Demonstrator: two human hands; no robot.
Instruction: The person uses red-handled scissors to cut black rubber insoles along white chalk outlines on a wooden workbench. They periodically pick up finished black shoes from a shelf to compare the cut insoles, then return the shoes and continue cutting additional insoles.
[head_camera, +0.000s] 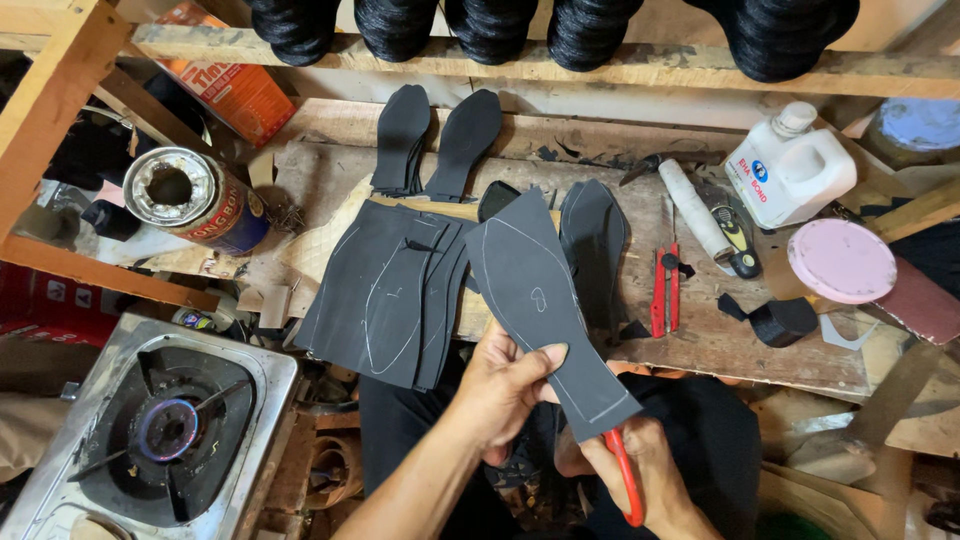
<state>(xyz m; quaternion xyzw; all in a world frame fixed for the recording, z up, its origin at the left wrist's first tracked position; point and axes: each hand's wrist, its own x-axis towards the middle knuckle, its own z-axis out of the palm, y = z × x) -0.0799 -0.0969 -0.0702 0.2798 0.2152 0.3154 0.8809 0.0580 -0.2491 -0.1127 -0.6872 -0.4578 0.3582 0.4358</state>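
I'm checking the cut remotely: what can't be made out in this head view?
- Blades of the red-handled scissors: hidden behind the dark sheet.
- Right hand: fingers partly covered by the sheet and handle.
- Left hand: fingers behind the sheet unseen.
- Black rolls on the shelf: cut off by the top edge.
- Gas stove: cut off by the bottom edge.

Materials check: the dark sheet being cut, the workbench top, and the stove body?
Dark sheet in the left hand: matte grey-black, thin, holds its shape with a pale traced outline; likely rubber or fibreboard soling, cannot tell which. Workbench: bare unfinished wood, with visible grain, stains and worn edges. Stove body: shiny silvery sheet metal, probably stainless steel. Right hand grips red-handled scissors.
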